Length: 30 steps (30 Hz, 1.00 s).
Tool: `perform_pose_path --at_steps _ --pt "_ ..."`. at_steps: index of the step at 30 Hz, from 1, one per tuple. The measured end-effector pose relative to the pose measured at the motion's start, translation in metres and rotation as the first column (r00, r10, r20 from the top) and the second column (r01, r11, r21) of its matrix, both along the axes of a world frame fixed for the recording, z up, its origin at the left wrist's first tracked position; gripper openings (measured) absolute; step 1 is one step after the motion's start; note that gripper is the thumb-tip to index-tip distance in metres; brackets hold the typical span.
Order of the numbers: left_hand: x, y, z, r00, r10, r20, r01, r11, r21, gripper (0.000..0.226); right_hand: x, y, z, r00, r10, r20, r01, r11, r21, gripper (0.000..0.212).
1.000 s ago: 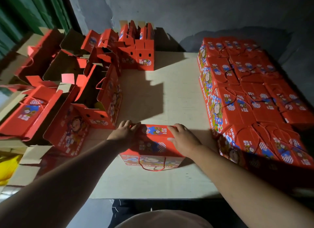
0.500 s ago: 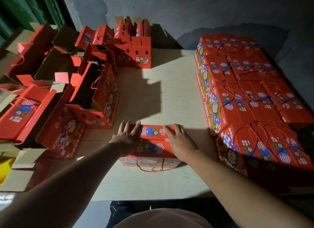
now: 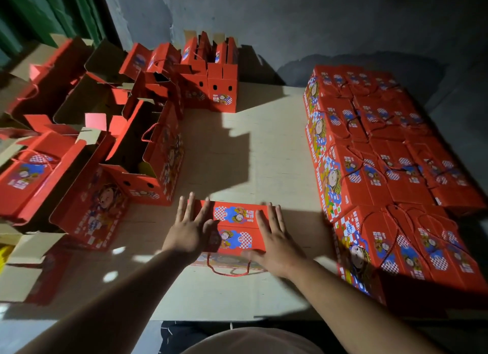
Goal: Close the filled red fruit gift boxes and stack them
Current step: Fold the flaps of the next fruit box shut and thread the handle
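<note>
Box (image 3: 237,228): closed, red, lying on the table (image 3: 264,147) near the front edge, between the 2 hands. Its red cord handle (image 3: 228,270) hangs over the near side.

Left hand (image 3: 191,230): flat on the left end of the box top, fingers straight and spread, grasping nothing.

Right hand (image 3: 274,241): flat on the right end of the box top, fingers straight, grasping nothing.

Closed boxes (image 3: 390,168): packed in rows on the right side of the table, reaching from the near edge to the far wall (image 3: 290,23).

Open boxes (image 3: 142,153): standing on the left with flaps up, from near left to far centre. The nearest open box stands just left of the left hand.
</note>
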<state>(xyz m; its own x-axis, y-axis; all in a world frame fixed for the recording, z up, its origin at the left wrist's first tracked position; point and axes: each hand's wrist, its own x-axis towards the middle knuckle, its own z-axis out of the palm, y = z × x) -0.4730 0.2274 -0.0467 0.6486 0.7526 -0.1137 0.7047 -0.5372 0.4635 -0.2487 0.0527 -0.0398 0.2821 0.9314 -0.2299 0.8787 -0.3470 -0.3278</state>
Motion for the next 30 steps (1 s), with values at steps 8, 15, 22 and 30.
perform_pose_path --at_steps 8,15,22,30 --pt "-0.018 -0.013 -0.015 0.912 0.290 0.288 -0.240 0.950 -0.199 0.057 -0.008 -0.024 -0.007 0.962 0.026 0.273 -0.032 0.999 0.018 0.127" --pt "-0.028 -0.014 -0.017 0.882 0.316 0.349 -0.210 0.928 -0.309 0.067 -0.040 0.012 0.004 0.982 -0.022 0.186 0.025 1.000 -0.016 0.103" --pt "-0.042 -0.034 -0.025 0.788 0.417 0.452 -0.236 0.884 -0.404 0.064 -0.010 0.094 0.035 0.987 -0.114 0.110 0.132 0.977 -0.165 0.068" --pt "-0.039 -0.030 -0.026 0.742 0.437 0.508 -0.185 0.862 -0.472 0.055 0.008 0.147 0.035 0.813 -0.428 -0.396 0.392 0.904 -0.173 0.047"
